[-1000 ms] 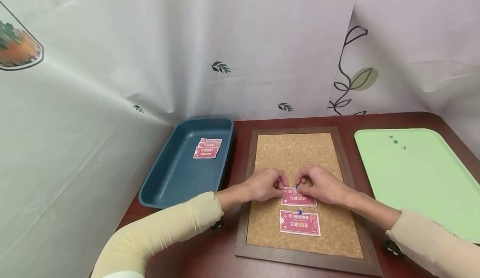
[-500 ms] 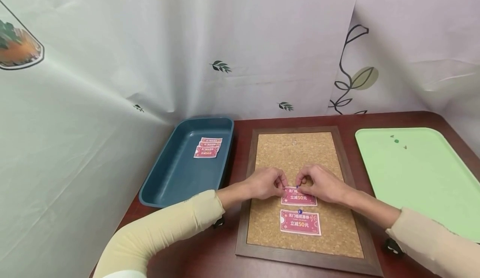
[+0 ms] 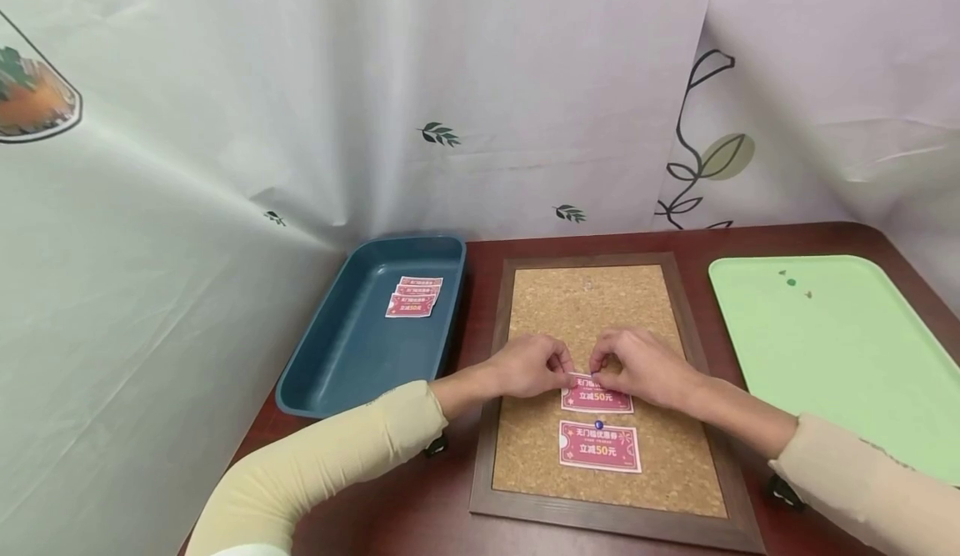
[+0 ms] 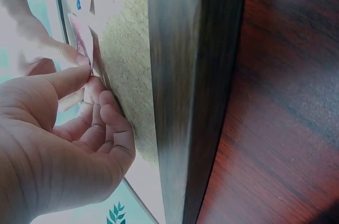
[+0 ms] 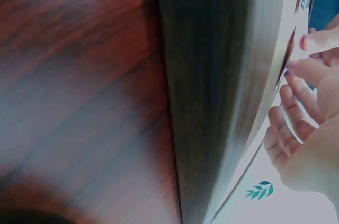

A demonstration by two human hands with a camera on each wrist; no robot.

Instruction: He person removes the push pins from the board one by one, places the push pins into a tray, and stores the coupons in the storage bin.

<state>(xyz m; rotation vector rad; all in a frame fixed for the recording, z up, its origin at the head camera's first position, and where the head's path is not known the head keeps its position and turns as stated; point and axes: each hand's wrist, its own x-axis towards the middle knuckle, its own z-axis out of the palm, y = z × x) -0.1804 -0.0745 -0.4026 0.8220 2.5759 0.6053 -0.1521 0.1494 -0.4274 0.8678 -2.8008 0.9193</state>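
A framed cork board (image 3: 555, 306) lies on the table between the arms. On it rests a pink coupon (image 3: 597, 400), whose upper left corner my left hand (image 3: 528, 367) pinches between thumb and index finger. My right hand (image 3: 643, 370) pinches a blue push pin (image 5: 286, 72) at the coupon's top edge; the fingers mostly hide the pin in the head view. Just below, a second pink coupon (image 3: 600, 449) lies flat with a blue push pin (image 3: 598, 425) at its top middle. In the left wrist view the held coupon (image 4: 83, 38) bends slightly away from the cork.
To the left stands a deep blue tray (image 3: 345, 356) with overlapping pink coupons (image 3: 412, 299). A light green tray (image 3: 832, 356) on the right holds a few small push pins (image 3: 792, 283). A clear pin (image 3: 588, 283) shows near the board's top. A patterned sheet hangs behind.
Both hands keep nearly the same place and hold on the coupon and push pin. The left fingers shift very slightly at the corner; the view tilts a touch.
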